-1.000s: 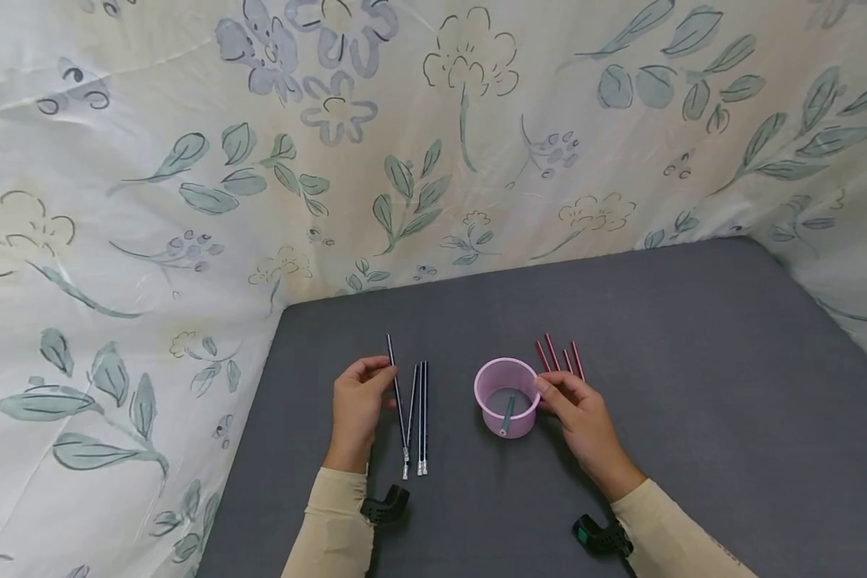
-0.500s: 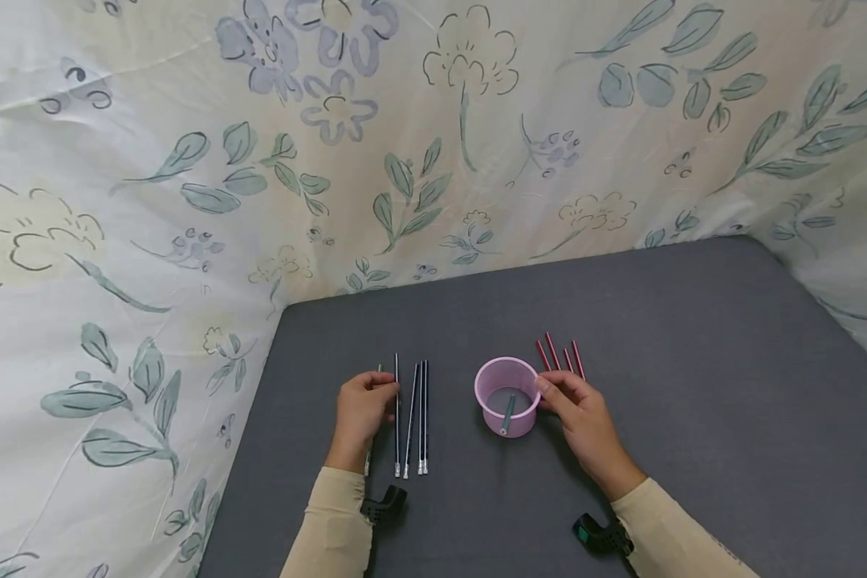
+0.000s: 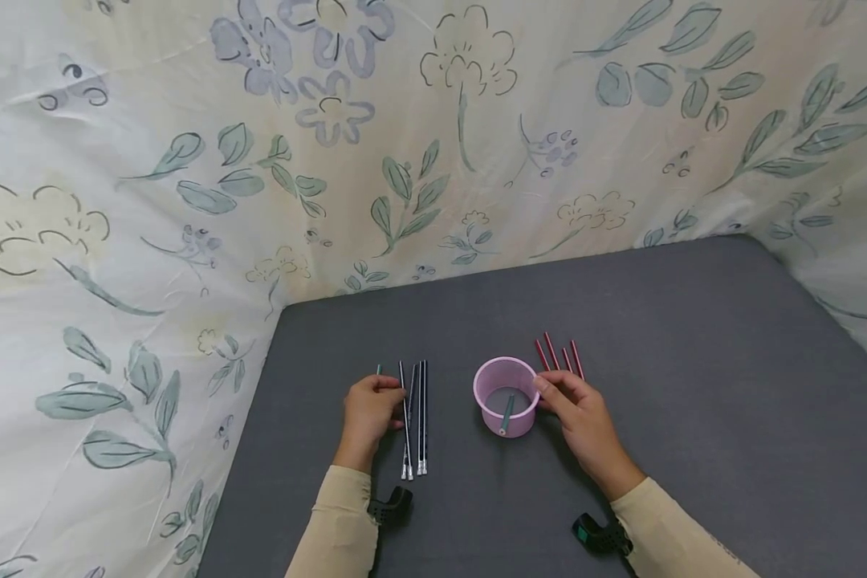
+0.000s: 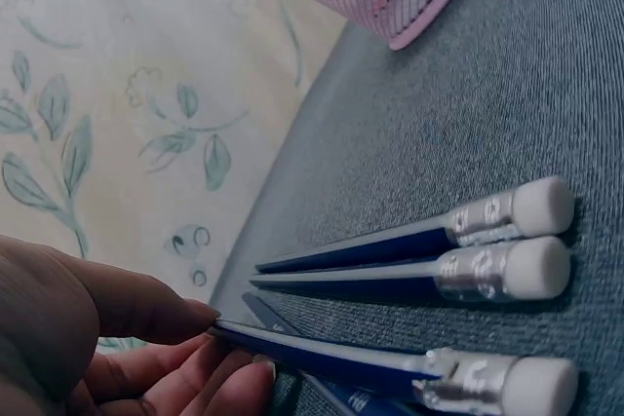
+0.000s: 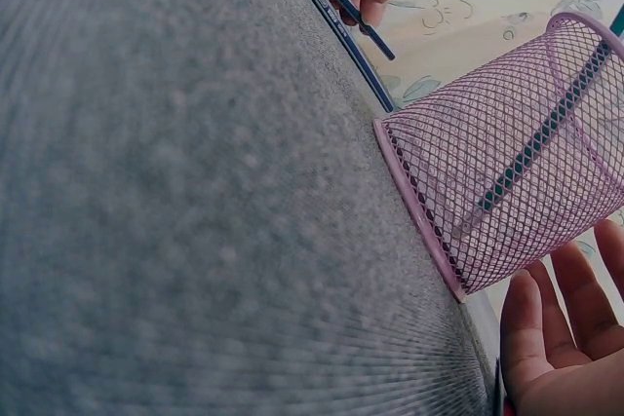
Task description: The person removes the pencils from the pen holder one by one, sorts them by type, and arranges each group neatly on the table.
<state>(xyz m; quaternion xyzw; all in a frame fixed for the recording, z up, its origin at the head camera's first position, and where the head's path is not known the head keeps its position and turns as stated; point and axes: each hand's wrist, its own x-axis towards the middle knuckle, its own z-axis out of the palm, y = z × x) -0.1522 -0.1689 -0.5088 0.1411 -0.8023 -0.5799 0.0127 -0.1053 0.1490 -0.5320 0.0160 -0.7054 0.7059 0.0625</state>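
My left hand (image 3: 372, 413) pinches a dark blue pencil (image 4: 331, 356) with a white eraser, between thumb and fingertips. It crosses over another blue pencil, and more blue pencils (image 3: 422, 417) lie side by side just to its right. Past the left hand pokes the tip of a green pencil (image 3: 379, 369), the rest hidden behind the hand. A pink mesh pencil cup (image 5: 507, 143) stands upright on the table, a green pencil (image 3: 506, 415) leaning inside. My right hand (image 3: 581, 417) holds the cup's right side, thumb at its rim and other fingers against the outer wall.
Several red pencils (image 3: 576, 359) lie behind the right hand, their lower ends hidden by it. A dark grey cloth (image 3: 679, 345) covers the table. Floral fabric (image 3: 405, 160) hangs along the back and left edges.
The left hand has shifted right and slightly nearer, bringing the blue pencil over to the others. A green pencil tip now shows beyond that hand. The right hand and cup stay put.
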